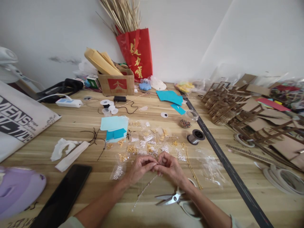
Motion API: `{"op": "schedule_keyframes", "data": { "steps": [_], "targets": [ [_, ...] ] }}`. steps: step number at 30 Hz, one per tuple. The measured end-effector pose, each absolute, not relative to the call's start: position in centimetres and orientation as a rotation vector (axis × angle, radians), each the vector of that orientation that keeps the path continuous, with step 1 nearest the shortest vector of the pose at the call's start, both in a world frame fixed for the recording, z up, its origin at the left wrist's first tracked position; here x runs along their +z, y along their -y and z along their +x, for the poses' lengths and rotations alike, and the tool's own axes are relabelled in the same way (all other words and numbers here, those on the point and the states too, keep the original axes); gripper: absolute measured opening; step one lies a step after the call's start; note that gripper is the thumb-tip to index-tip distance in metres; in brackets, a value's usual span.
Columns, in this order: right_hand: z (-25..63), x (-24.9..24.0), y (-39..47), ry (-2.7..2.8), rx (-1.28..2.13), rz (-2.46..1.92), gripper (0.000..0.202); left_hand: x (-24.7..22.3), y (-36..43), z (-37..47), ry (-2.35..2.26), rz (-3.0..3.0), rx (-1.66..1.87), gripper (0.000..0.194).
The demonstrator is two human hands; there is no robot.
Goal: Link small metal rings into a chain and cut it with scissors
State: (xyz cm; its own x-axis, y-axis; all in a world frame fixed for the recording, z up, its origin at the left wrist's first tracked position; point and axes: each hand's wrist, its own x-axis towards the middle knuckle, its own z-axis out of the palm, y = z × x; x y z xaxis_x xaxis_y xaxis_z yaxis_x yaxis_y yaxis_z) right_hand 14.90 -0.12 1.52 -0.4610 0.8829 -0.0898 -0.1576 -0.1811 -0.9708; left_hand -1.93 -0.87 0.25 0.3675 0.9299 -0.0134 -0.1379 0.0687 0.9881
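My left hand (144, 166) and my right hand (168, 165) meet at the middle of the table, fingertips pinched together. From between them a thin silver chain (145, 189) hangs down and trails toward the near side. Whatever finer part sits in the fingertips is too small to make out. Scissors (175, 198) lie partly open beneath my right forearm. A gold chain (190, 167) runs along the table to the right of my right hand. Just beyond my hands are small bags of gold findings (131, 148) and silver rings (118, 172).
A wire spool (196, 137) and a jar of beads (186, 123) stand to the right. Blue cards (114, 123) lie beyond my left hand. A black phone (63, 196) is at the near left, brown woven baskets (220, 103) at the right, a red bag (136, 53) at the back.
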Motion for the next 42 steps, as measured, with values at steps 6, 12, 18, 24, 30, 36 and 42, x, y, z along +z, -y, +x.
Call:
{"op": "schedule_keyframes", "data": {
  "steps": [6,12,18,24,30,36,42],
  "targets": [
    [14.8,2.0,0.1,1.324,1.764,-0.916,0.034,0.6,0.6,-1.8,-0.817,1.160,0.931,0.020],
    [14.9,2.2,0.0,1.361,1.800,-0.931,0.035,0.7,0.6,-1.8,-0.794,1.151,0.916,0.021],
    [15.2,2.8,-0.1,1.472,1.794,-0.966,0.033,0.5,0.6,-1.9,-0.860,1.189,0.974,0.019],
    [16.4,2.8,-0.7,1.739,1.681,-1.042,0.024,0.0,0.5,-2.1,-0.926,1.169,1.050,0.019],
    [18.3,3.1,-1.5,2.019,1.617,-1.064,0.018,0.0,0.5,-2.2,-0.954,1.187,1.044,0.019],
    [19.4,4.7,-1.9,2.225,1.412,-1.182,0.011,-0.1,0.6,-1.8,-1.022,1.272,1.004,0.020],
    [19.5,5.0,-1.8,2.545,1.021,-1.344,0.014,0.5,0.7,-1.1,-1.068,1.365,0.937,0.019]
  ]
}}
